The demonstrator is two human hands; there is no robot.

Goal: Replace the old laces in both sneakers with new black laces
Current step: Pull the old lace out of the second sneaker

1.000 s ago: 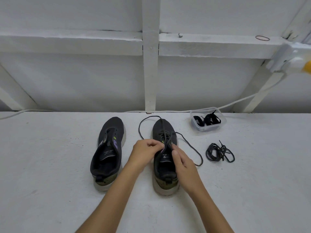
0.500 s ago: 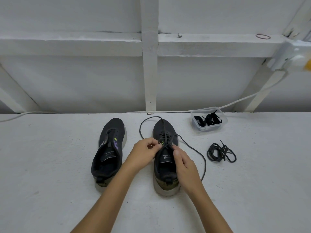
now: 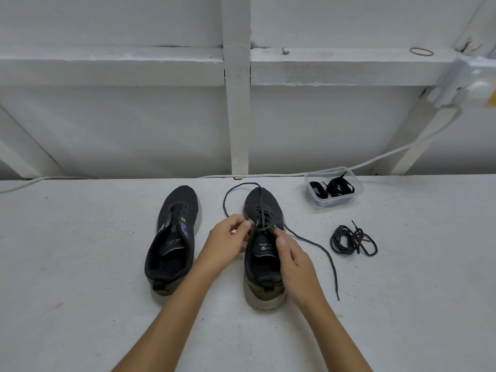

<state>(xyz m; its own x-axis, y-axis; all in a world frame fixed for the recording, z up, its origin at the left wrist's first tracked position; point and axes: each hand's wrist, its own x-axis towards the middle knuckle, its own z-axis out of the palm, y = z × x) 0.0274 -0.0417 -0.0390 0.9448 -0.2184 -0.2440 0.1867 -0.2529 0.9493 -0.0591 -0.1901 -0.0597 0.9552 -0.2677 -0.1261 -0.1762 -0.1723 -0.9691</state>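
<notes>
Two dark sneakers stand side by side, toes pointing away. The left sneaker has no lace. The right sneaker has a dark lace threaded through its eyelets; one end loops past the toe, the other trails right on the surface. My left hand pinches the lace at the sneaker's left eyelets. My right hand grips the sneaker's right side near the top eyelets, thumb on the tongue edge. A bundle of removed lace lies to the right. New black laces sit in a clear tub.
The shoes rest on a white painted surface against a white framed wall. A white cable runs along the back edge up to a fitting at the upper right. A rubber band lies on the ledge.
The lace's right end has slid out and now trails straighter toward the near right. Both hands stay at the top eyelets, with the fingers shifted slightly.
</notes>
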